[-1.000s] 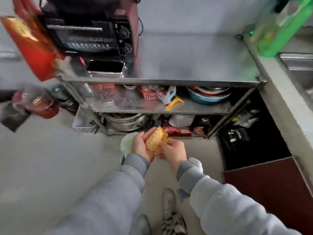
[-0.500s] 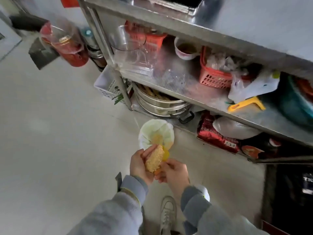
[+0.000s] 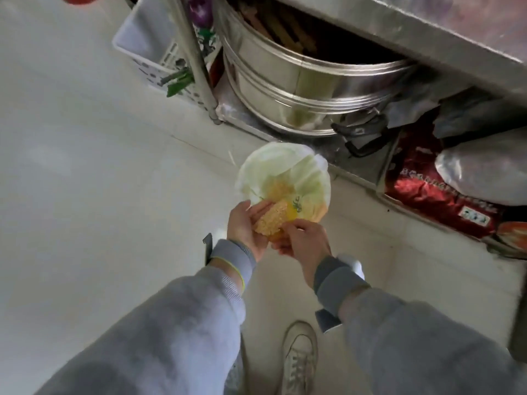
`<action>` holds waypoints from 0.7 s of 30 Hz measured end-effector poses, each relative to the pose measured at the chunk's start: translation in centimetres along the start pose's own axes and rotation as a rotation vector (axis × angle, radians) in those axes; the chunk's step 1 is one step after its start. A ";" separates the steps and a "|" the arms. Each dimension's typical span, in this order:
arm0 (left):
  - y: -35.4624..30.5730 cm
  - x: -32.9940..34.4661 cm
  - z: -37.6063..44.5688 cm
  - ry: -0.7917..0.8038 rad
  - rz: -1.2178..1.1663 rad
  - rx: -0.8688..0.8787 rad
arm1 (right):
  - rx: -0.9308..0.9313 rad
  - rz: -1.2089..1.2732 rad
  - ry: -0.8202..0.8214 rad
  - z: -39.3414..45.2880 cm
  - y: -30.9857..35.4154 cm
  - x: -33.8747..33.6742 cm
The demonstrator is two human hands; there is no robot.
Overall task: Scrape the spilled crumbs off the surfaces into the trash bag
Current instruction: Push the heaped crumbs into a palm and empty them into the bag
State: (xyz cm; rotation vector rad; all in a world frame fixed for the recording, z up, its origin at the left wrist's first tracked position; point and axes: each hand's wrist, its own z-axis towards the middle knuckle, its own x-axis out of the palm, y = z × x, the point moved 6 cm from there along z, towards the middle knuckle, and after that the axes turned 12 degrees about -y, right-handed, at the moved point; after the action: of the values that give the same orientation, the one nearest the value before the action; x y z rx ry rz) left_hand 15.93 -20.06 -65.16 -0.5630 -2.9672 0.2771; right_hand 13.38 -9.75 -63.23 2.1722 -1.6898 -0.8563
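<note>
I am looking down at my two hands held together over a pale tiled floor [image 3: 85,181]. My left hand [image 3: 245,226] cups a yellow sponge [image 3: 272,220] whose upper face is coated in pale crumbs [image 3: 271,216], its fingers curled round the sponge's left side. My right hand [image 3: 305,240] grips the sponge's near right edge, thumb and fingers pinching it. Just beyond the sponge, and below it, sits the open mouth of a white trash bag [image 3: 282,172], with a small yellow heap of crumbs lying inside it. Both my arms wear grey sleeves [image 3: 182,317]. One white sneaker [image 3: 299,357] shows on the floor near the bottom. On the far side stands a steel rack; on its lowest level rests a large stainless steamer pot [image 3: 308,89], and to the right of it a red printed packet [image 3: 433,189]. A white slotted basket [image 3: 151,49] stands at the far left, beside the rack's leg [image 3: 196,61].
</note>
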 end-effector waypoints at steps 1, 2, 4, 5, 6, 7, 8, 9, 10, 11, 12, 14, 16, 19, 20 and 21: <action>-0.4 0.3 0.9 0.007 -0.034 -0.010 | 0.003 -0.008 -0.008 1.3 -0.1 0.5; -0.8 0.4 1.9 0.011 -0.062 -0.011 | 0.001 -0.028 -0.019 2.7 -0.1 0.8; -1.2 0.7 2.3 0.013 -0.028 -0.025 | -0.020 -0.161 -0.049 5.0 0.3 0.6; -1.4 0.8 2.7 0.005 0.003 -0.028 | -0.037 -0.247 -0.058 6.1 0.6 0.6; -1.4 0.7 3.4 -0.004 0.024 -0.034 | -0.045 -0.297 -0.065 7.2 0.8 0.7; -1.3 0.9 3.7 0.003 0.055 -0.039 | -0.053 -0.312 -0.069 7.9 1.3 0.5; -1.3 0.9 3.9 0.011 0.077 -0.046 | -0.054 -0.315 -0.066 8.3 1.8 0.4; -1.3 1.0 4.1 0.012 0.086 -0.043 | -0.065 -0.351 -0.064 8.6 2.1 0.2; -1.3 1.0 4.5 0.006 0.093 -0.034 | -0.078 -0.418 -0.067 8.7 2.4 0.1; -1.4 1.1 4.4 0.000 0.104 -0.028 | -0.094 -0.490 -0.067 8.7 2.6 -0.2; -1.4 1.3 4.3 -0.007 0.120 -0.024 | -0.115 -0.523 -0.065 8.6 2.8 -0.2; -1.6 1.2 4.8 -0.004 0.100 -0.025 | -0.154 -0.424 -0.029 7.7 3.0 0.4; -1.8 1.4 4.8 0.020 0.099 -0.045 | -0.263 -0.377 0.066 6.3 3.4 1.6; -1.6 2.1 3.8 0.069 0.242 -0.090 | -0.506 -0.665 0.097 6.3 4.5 2.4; -1.5 2.3 3.3 0.082 0.305 -0.091 | -0.574 -0.828 0.033 6.9 5.0 2.2; -1.6 2.5 3.1 0.100 0.327 -0.080 | -0.606 -0.955 -0.050 7.5 5.5 1.7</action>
State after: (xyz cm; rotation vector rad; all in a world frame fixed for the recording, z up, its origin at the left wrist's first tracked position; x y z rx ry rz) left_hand 12.59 -21.13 -67.69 -1.0413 -2.7897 0.1517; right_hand 4.82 -11.85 -66.72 2.4051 -0.2009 -1.3917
